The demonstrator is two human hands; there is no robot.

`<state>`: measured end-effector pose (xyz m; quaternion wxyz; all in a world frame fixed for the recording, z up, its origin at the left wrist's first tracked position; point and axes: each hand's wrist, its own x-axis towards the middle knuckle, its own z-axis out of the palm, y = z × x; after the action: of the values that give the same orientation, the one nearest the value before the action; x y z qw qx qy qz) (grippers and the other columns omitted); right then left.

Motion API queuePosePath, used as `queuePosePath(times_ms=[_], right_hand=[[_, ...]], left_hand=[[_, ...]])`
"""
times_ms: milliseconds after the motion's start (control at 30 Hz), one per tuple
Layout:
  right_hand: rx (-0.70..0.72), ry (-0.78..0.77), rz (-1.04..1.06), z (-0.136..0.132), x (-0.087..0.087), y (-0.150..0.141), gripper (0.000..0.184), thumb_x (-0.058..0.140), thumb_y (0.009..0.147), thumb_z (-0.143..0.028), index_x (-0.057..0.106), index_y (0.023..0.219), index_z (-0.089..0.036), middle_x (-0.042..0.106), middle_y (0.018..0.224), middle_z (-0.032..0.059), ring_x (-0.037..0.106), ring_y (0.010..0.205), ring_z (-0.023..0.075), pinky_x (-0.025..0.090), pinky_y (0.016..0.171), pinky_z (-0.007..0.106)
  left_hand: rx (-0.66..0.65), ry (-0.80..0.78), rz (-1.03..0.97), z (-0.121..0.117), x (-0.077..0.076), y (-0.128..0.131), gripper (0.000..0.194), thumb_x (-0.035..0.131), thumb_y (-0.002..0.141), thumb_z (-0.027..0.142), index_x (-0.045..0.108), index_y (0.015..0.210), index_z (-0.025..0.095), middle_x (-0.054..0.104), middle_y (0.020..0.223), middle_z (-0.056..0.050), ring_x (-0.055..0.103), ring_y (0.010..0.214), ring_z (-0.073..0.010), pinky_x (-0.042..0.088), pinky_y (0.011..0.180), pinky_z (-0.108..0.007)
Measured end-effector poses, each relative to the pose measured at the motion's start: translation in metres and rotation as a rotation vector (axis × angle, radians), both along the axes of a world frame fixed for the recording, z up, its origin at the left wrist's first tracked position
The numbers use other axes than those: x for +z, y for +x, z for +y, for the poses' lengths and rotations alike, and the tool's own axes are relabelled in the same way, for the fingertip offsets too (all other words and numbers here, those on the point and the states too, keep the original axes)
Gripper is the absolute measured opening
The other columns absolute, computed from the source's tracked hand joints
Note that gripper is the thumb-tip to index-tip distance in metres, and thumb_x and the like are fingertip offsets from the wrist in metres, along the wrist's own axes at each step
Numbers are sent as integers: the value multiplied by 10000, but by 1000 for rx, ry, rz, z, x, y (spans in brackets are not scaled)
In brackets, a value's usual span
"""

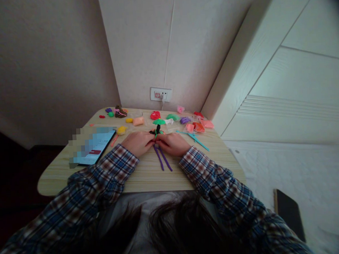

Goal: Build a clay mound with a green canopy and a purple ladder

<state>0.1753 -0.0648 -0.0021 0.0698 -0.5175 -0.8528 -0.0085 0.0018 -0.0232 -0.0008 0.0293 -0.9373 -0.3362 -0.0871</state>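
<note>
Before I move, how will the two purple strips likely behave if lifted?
The purple strips look thin and clay-like, so they would probably droop if lifted by one end. Being so slender, they are likely light. They lie along the table, so they seem unlikely to tip.

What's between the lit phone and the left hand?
Head view: a coral strip lies between the phone and left hand, with a yellow lump near its far end.

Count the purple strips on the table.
2: a left strip and a right strip, side by side, nearer the wearer than the left hand and right hand. More may be hidden under the hands.
</note>
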Motion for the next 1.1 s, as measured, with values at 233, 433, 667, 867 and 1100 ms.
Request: queuePosePath(times_ms=[233, 433, 667, 867, 1100], right_hand=[[12, 24, -34, -2, -2, -3, 292, 325, 932, -324, 562, 1070, -226, 678, 927, 43, 615, 795, 174, 326, 614, 256], [-3, 40, -35, -1, -2, -3, 287, 325, 932, -327, 568, 1036, -216, 679, 926, 49, 620, 788, 176, 335, 607, 257], [-17, 31, -31, -2, -2, -4, 280, 337, 928, -325, 571, 1038, -217, 679, 937, 50, 624, 796, 177, 346, 611, 255], [-9, 45, -25, -2, -3, -3, 276, 336, 928, -320, 568, 1032, -215, 678, 919, 50, 625, 783, 180, 334, 599, 255], [-3, 24, -22, -2, -2, -4, 282, 332, 931, -321, 568, 1038, -211, 675, 930, 53, 623, 793, 176, 344, 620, 255]], left_hand=[[13, -10, -11, 1, -1, 0, 223, 432, 852, 246, 643, 859, 173, 663, 905, -73, 619, 825, -216, 454, 679, -296], [12, 1, 16, -1, 1, 0, 239, 423, 850, 244, 646, 890, 167, 664, 923, -83, 620, 820, -228, 454, 666, -305], [13, 11, 33, 0, 1, 1, 245, 407, 863, 257, 634, 885, 166, 666, 934, -72, 625, 828, -226, 446, 649, -296], [14, 11, 34, 0, 1, 1, 243, 409, 865, 257, 633, 889, 165, 664, 943, -79, 627, 825, -242, 447, 638, -307], [5, -8, 34, -1, 2, 0, 235, 416, 865, 252, 631, 884, 158, 660, 942, -82, 622, 842, -240, 453, 655, -306]])
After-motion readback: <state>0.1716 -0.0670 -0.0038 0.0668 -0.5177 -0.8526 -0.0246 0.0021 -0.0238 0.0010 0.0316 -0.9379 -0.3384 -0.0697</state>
